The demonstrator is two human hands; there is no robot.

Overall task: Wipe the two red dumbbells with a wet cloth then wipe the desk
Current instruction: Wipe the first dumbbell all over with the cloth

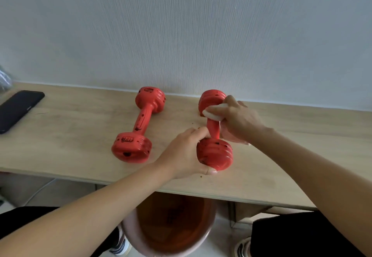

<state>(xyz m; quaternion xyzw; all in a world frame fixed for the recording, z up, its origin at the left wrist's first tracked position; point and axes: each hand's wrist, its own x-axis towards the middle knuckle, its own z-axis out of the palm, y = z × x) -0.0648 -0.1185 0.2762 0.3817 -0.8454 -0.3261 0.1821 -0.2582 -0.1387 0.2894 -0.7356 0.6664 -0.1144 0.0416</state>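
Two red dumbbells with dark specks lie on the light wooden desk [281, 156]. The left dumbbell [141, 123] lies untouched near the middle. My left hand [185, 154] grips the near head of the right dumbbell [214, 154], thumb under it and fingers over its top. My right hand [239, 119] holds a white cloth [213, 112] wrapped around that dumbbell's handle, close to its far head. Part of the handle is hidden by the cloth and my fingers.
A black phone [18, 109] lies at the desk's far left. The wall runs right behind the dumbbells. Below the desk's front edge, between my knees, stands a pink basin [171, 230] with brownish water. A few dark crumbs dot the desk near the right dumbbell.
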